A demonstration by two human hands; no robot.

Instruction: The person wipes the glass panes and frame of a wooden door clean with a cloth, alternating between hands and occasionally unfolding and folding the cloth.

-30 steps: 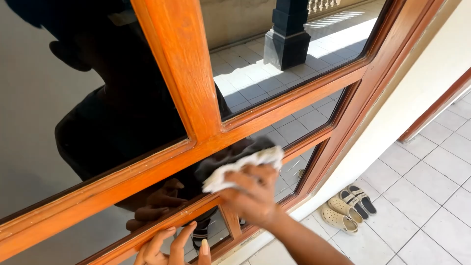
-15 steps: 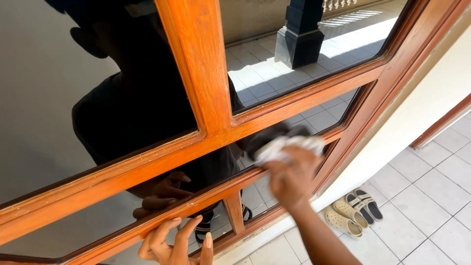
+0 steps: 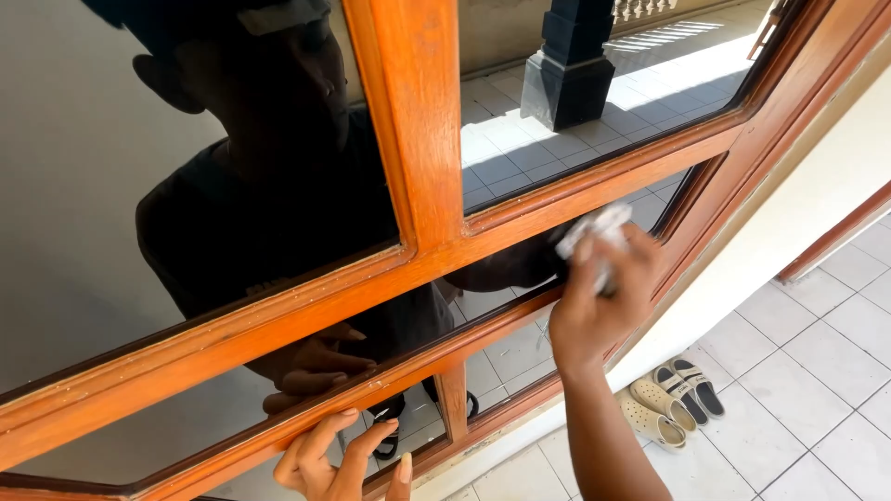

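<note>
The right hand [image 3: 601, 301] clamps a crumpled white cloth [image 3: 594, 237] against the narrow glass pane [image 3: 520, 306] right of centre. The left hand [image 3: 339, 459], fingers loosely spread and empty, braces on the orange wooden frame [image 3: 422, 167] at the bottom edge (sandals [image 3: 670, 399] lie lower right). Flat, even pressure into the corners would wipe cleanest.

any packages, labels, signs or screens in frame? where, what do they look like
None visible. Only a white crumpled cloth pressed by the right hand against a glass pane of the orange-brown wooden window frame; the left hand rests on a lower bar; beige and dark slippers lie on the white tiled floor.
</note>
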